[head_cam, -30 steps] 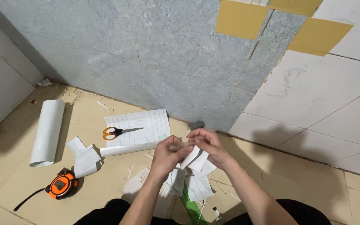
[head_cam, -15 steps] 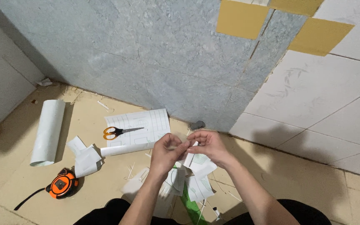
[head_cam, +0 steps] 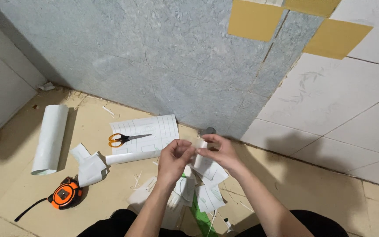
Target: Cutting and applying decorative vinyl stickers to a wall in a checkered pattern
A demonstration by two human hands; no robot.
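My left hand (head_cam: 175, 159) and my right hand (head_cam: 219, 153) meet in front of me, low over the floor, and both pinch a small piece of white paper (head_cam: 200, 153) between the fingertips. The piece looks like a sticker sheet with its backing; I cannot tell whether the layers are apart. Under the hands lies a heap of white paper scraps (head_cam: 207, 184) with grid lines on them, and a green strip (head_cam: 198, 213) pokes out below the heap.
Orange-handled scissors (head_cam: 121, 139) lie on a white gridded sheet (head_cam: 154, 131). A white roll (head_cam: 50, 138) lies at the left, an orange tape measure (head_cam: 66, 193) near my knee, folded scraps (head_cam: 91, 166) beside it. The grey wall (head_cam: 154, 66) carries white tiles (head_cam: 330, 109) at the right.
My hands have drawn slightly closer together on the paper piece, the fingers working at its edge. Everything on the floor lies as before.
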